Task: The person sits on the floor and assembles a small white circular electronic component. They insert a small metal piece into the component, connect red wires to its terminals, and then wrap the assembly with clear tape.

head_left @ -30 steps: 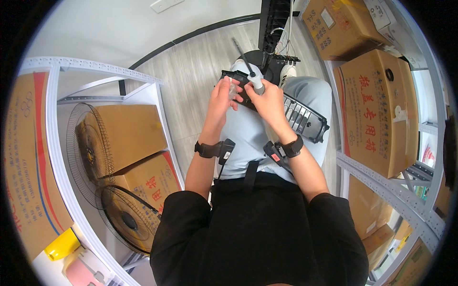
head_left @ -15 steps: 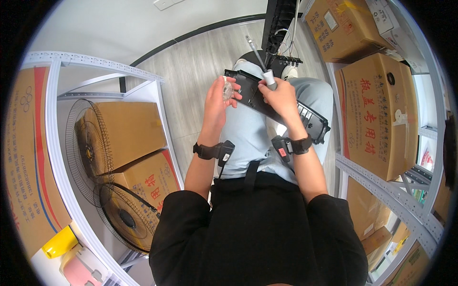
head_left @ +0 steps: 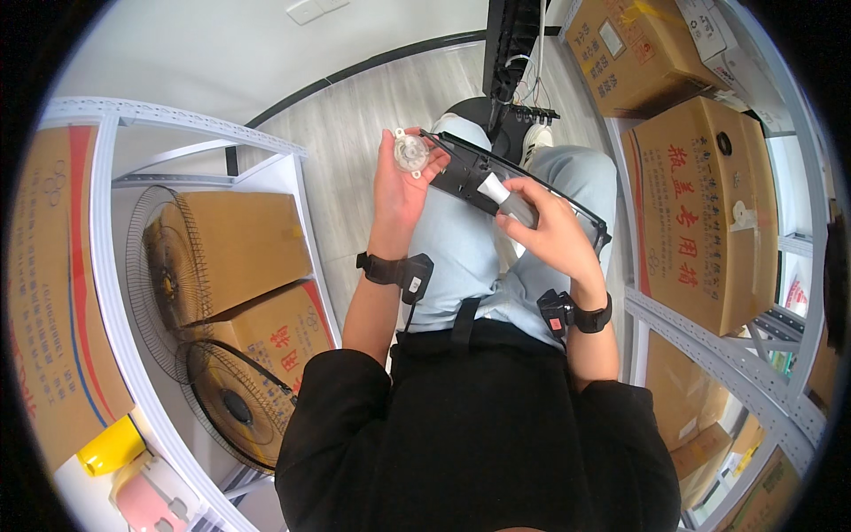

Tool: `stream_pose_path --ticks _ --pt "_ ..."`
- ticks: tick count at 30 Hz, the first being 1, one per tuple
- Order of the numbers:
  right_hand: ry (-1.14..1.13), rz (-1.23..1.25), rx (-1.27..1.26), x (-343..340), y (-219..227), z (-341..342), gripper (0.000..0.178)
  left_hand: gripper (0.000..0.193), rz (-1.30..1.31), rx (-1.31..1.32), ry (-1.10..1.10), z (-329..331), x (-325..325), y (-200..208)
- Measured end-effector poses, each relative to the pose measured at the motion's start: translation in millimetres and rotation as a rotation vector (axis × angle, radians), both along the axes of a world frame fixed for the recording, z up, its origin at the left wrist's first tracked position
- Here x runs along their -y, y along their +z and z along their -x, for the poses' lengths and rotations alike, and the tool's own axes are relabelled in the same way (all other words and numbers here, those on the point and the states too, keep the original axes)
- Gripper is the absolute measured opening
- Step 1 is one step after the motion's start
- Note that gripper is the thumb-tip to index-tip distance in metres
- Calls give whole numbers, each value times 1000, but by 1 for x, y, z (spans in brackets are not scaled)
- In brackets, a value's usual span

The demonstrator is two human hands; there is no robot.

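My left hand (head_left: 398, 195) is cupped around a clear round plastic piece (head_left: 410, 153) with small screw ears, resting on the palm and fingers. Its fingertips are close to the left end of a long black plastic panel (head_left: 459, 180), which lies slantwise across my lap. My right hand (head_left: 551, 229) grips a screwdriver (head_left: 517, 210) by its grey and white handle, with the white end toward the panel. I cannot make out the shaft or its tip. The right part of the panel is partly covered by my right hand.
A black upright post (head_left: 510, 58) with loose wires stands ahead, between my feet. On the left, a shelf (head_left: 111, 239) holds cartons and wire fan guards (head_left: 168, 275). Another shelf (head_left: 691, 328) with stacked cartons (head_left: 700, 213) runs along my right.
The screwdriver has swung over, so its shaft no longer points up and away. My right hand has moved down and right. My left hand has turned, showing more of the clear piece.
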State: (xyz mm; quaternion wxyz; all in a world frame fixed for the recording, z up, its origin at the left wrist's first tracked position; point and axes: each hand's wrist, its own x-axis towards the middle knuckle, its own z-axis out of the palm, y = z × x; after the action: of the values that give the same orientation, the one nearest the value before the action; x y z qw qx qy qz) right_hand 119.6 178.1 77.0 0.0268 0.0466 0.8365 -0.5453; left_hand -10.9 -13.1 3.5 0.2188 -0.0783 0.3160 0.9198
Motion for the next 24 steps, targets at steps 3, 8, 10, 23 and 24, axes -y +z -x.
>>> stream_pose_path --ticks 3,8,10,23,24 --pt "14 -70 5 -4 4 -3 37 45 -7 -66 -32 2 5 2" --pt "45 -113 -14 -8 8 -5 37 46 54 -106 -34 5 7 4" --pt "37 -113 -24 -9 3 -7 38 47 51 -126 -51 5 6 4" --pt "-11 -83 34 -12 8 -12 39 46 155 -189 -107 3 2 8" --pt "-10 -77 48 -13 8 -12 39 46 165 -196 -111 3 2 9"
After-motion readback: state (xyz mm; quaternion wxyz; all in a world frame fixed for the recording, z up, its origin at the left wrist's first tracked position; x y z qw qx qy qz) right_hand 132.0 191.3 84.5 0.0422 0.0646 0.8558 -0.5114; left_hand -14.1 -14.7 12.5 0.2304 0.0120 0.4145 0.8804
